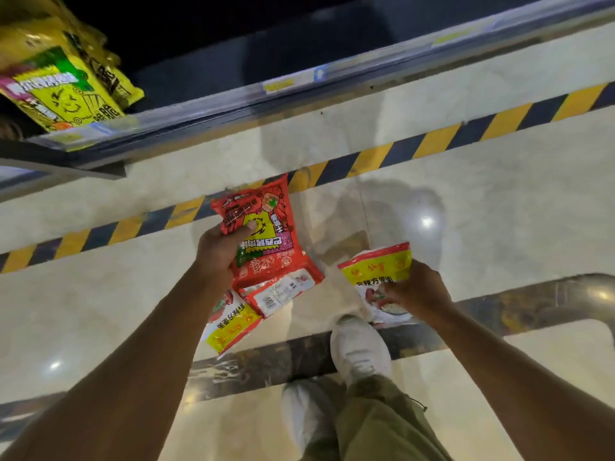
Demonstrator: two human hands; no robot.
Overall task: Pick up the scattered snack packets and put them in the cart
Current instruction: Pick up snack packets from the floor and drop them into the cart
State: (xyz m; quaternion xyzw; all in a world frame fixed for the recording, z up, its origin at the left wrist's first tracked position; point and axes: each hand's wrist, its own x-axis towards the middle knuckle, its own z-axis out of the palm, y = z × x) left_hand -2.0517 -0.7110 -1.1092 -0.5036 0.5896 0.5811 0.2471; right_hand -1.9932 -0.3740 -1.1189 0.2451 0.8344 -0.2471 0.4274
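The person stands over the glossy cream floor (499,211) with both bare forearms reaching forward and down, each hand full.

The left hand (216,251) is held out ahead at the end of a nearly straight arm. Its thumb lies across the face of a red snack packet (266,241), and the rest of its fingers are tucked under the bundle, out of sight. The grip is clamped on a fanned stack. The red packet is on top, a white-backed packet (279,294) peeks out beneath it, and a yellow, white and red packet (229,327) hangs lowest, nearest the wrist.

The right hand (419,292) sits a little lower and closer to the body, back of the hand upward. Its fingers curl down over the near end of another yellow-and-red packet (376,271), which sticks out away from the person. That packet is held clear of the left-hand stack, with a gap of floor showing between them.

All four packets are up in the hands, above the tiles. A yellow-and-black striped tape (432,144) runs across the floor just beyond them. Past that is the lip of a shelf (233,101) with yellow snack bags (60,91) at its left end. Below the hands are white shoes (361,347) and olive trousers (376,424).
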